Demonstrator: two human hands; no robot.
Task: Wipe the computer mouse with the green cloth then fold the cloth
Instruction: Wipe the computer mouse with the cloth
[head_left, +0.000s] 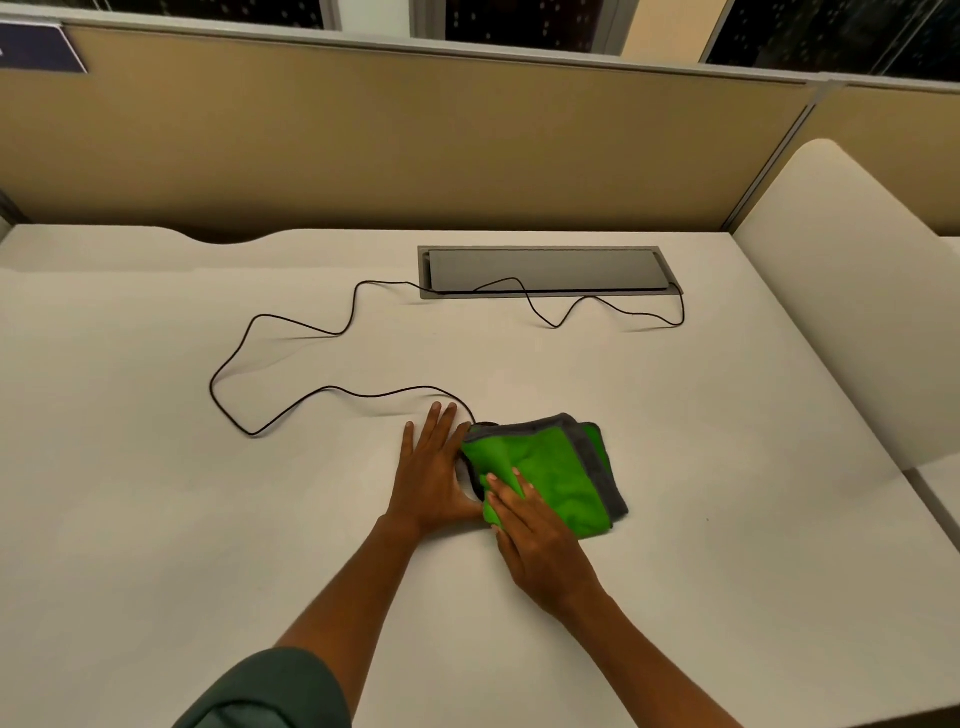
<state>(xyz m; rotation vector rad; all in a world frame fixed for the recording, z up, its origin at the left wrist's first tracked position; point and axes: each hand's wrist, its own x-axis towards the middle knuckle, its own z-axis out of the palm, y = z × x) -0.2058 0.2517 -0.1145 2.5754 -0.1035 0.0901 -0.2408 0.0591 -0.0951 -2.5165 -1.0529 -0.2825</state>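
A green cloth (550, 467) with a grey border lies bunched over the black computer mouse (483, 425), of which only a dark sliver shows at the cloth's far-left edge. My right hand (535, 535) presses flat on the cloth's near-left part, fingers spread on the fabric. My left hand (434, 470) rests on the white desk (208, 519) against the mouse's left side, fingers extended, thumb toward the cloth. The mouse's black cable (291, 410) loops away to the left and back.
The cable runs to a grey cable-port lid (545, 270) set in the desk at the back. A tan partition wall (415, 145) stands behind the desk. A white panel (852, 322) borders the right side.
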